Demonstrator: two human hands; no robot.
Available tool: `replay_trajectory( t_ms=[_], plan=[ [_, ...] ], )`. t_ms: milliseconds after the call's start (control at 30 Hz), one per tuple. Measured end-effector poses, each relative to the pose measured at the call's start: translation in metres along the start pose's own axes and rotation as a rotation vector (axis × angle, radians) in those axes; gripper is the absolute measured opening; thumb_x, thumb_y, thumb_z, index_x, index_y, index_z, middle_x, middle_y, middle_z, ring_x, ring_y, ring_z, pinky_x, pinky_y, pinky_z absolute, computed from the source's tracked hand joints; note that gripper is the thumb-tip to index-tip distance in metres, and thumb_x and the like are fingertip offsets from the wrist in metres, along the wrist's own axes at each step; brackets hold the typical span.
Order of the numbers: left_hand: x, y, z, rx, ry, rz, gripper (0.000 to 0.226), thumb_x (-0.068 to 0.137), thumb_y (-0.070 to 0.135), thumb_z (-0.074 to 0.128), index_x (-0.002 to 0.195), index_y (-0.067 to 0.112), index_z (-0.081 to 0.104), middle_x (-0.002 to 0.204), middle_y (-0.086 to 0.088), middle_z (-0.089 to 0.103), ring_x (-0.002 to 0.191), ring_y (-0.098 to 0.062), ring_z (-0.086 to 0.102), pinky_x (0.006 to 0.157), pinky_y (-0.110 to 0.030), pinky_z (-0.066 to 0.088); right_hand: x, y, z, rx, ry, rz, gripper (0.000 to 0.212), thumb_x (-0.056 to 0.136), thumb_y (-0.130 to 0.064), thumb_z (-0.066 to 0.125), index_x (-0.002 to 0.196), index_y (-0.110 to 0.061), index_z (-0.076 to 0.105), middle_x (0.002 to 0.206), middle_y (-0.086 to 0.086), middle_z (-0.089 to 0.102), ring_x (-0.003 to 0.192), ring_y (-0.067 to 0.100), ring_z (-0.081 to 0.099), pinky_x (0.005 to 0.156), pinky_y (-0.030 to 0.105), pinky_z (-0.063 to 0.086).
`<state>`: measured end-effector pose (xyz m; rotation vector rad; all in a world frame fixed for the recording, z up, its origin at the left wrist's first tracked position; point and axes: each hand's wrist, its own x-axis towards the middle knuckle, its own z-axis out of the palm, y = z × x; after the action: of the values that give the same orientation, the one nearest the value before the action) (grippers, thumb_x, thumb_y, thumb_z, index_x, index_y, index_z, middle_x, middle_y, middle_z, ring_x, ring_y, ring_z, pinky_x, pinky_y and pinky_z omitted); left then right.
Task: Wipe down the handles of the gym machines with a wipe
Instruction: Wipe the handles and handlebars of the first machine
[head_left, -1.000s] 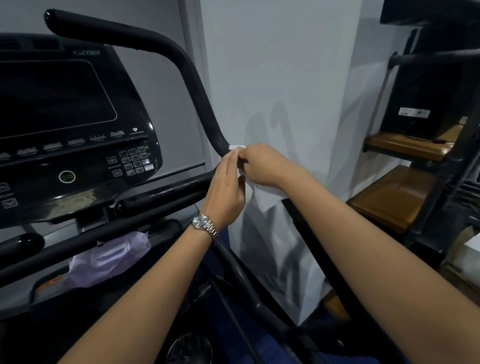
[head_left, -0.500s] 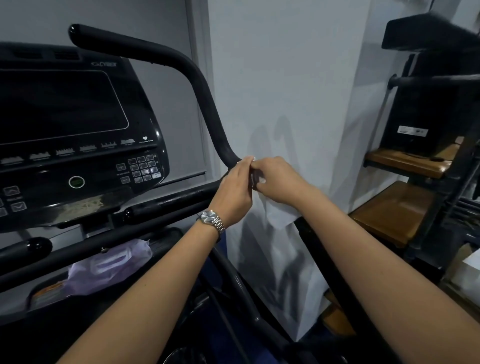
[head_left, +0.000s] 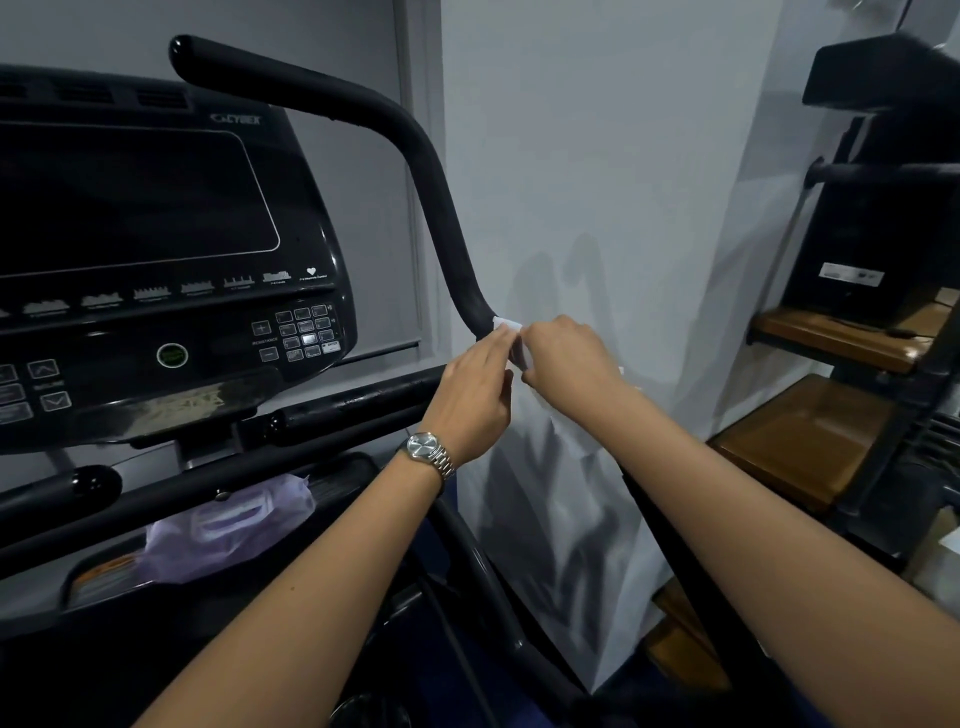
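Observation:
A long black curved handle (head_left: 426, 171) rises from the cardio machine's right side, up and over to the left. At its lower bend a white wipe (head_left: 511, 338) is wrapped around the bar. My left hand (head_left: 475, 395), with a silver watch on the wrist, pinches the wipe from the left. My right hand (head_left: 563, 353) grips the same wipe from the right, fingers closed over it. The part of the handle under both hands is hidden.
The machine's black console (head_left: 156, 249) with keypad fills the left. A purple wipe packet (head_left: 228, 525) lies in the tray below it. A short black grip bar (head_left: 353, 405) runs under the console. White wall stands right behind the handle; wooden shelves (head_left: 810, 441) at right.
Both hands stay together on the wipe at the handle's lower bend. The view has shifted slightly, so the machine sits further right and lower in frame.

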<state>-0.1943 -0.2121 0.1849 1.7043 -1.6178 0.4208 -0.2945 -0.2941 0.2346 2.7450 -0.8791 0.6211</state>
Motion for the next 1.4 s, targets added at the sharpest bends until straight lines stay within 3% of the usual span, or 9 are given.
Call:
replay_trajectory(
  t_ms=[233,333,667,867,967,1067,1167,1300,1400],
  plan=[
    [-0.003,-0.026,-0.003,0.089,-0.047,-0.085,0.052,0.088,0.006,0.042,0.139,0.014,0.036,0.128,-0.002,0.055,0.113,-0.019,0.052,0.095,-0.038,0.043,0.042,-0.028,0.013,-0.062,-0.025,-0.012,0.016,0.084,0.001,0.053,0.087,-0.012,0.045,0.065,0.001,0.034,0.069,0.026,0.046,0.062,0.032,0.037],
    [-0.007,-0.033,-0.012,0.138,-0.063,-0.1,0.057,0.09,0.008,0.041,0.145,0.013,0.029,0.142,-0.005,0.046,0.126,-0.02,0.045,0.103,-0.04,0.039,0.059,-0.039,0.015,-0.028,-0.05,-0.005,0.022,0.083,0.0,0.055,0.103,-0.009,0.053,0.074,0.001,0.042,0.079,0.029,0.057,0.064,0.03,0.038],
    [-0.014,-0.028,-0.031,0.226,-0.098,-0.108,0.051,0.093,0.007,0.038,0.144,0.01,0.032,0.152,-0.007,0.03,0.138,-0.02,0.032,0.112,-0.036,0.024,0.05,-0.036,0.006,-0.062,-0.128,0.018,0.011,0.084,-0.001,0.055,0.091,-0.011,0.056,0.101,0.01,0.062,0.09,0.027,0.062,0.068,0.029,0.04],
    [-0.018,-0.029,-0.037,0.315,-0.132,-0.078,0.055,0.091,0.009,0.043,0.144,0.011,0.031,0.152,-0.008,0.029,0.138,-0.022,0.032,0.114,-0.038,0.023,0.05,-0.033,0.006,-0.094,-0.114,0.051,0.038,0.083,0.002,0.054,0.06,-0.013,0.028,0.092,0.011,0.06,0.082,0.027,0.059,0.065,0.029,0.039],
    [-0.021,-0.035,-0.037,0.352,-0.159,-0.064,0.055,0.091,0.013,0.046,0.144,0.011,0.032,0.152,-0.008,0.03,0.139,-0.022,0.03,0.115,-0.039,0.024,0.052,-0.04,0.003,-0.072,-0.167,0.055,0.014,0.082,0.003,0.056,0.084,-0.005,0.044,0.069,0.004,0.042,0.07,0.024,0.049,0.065,0.029,0.039],
    [-0.026,-0.042,-0.04,0.37,-0.159,-0.063,0.055,0.09,0.015,0.048,0.143,0.012,0.033,0.151,-0.005,0.031,0.14,-0.021,0.029,0.114,-0.039,0.023,0.063,-0.044,0.012,-0.056,-0.096,0.047,0.073,0.077,0.001,0.065,0.138,0.0,0.026,0.063,0.003,0.038,0.062,0.019,0.045,0.061,0.027,0.039],
    [-0.032,-0.051,-0.042,0.4,-0.166,-0.085,0.056,0.09,0.019,0.05,0.143,0.013,0.033,0.149,-0.004,0.033,0.139,-0.021,0.029,0.115,-0.04,0.021,0.071,-0.047,0.019,-0.045,-0.027,0.094,0.064,0.087,0.001,0.057,0.141,0.003,0.023,0.072,0.008,0.049,0.069,0.022,0.049,0.063,0.025,0.04],
    [-0.037,-0.058,-0.044,0.447,-0.193,-0.135,0.057,0.092,0.023,0.049,0.145,0.016,0.03,0.151,-0.001,0.03,0.141,-0.019,0.026,0.116,-0.042,0.018,0.071,-0.052,0.024,-0.01,0.051,0.118,0.049,0.091,0.007,0.045,0.137,0.006,0.028,0.109,0.018,0.061,0.092,0.029,0.063,0.072,0.032,0.048],
    [-0.043,-0.056,-0.046,0.468,-0.202,-0.146,0.056,0.091,0.024,0.05,0.144,0.016,0.032,0.15,-0.001,0.032,0.14,-0.02,0.027,0.115,-0.043,0.02,0.058,-0.055,0.025,-0.072,0.051,0.072,0.053,0.095,0.004,0.041,0.143,0.007,0.021,0.143,0.018,0.04,0.113,0.027,0.057,0.085,0.032,0.049]
  ],
)
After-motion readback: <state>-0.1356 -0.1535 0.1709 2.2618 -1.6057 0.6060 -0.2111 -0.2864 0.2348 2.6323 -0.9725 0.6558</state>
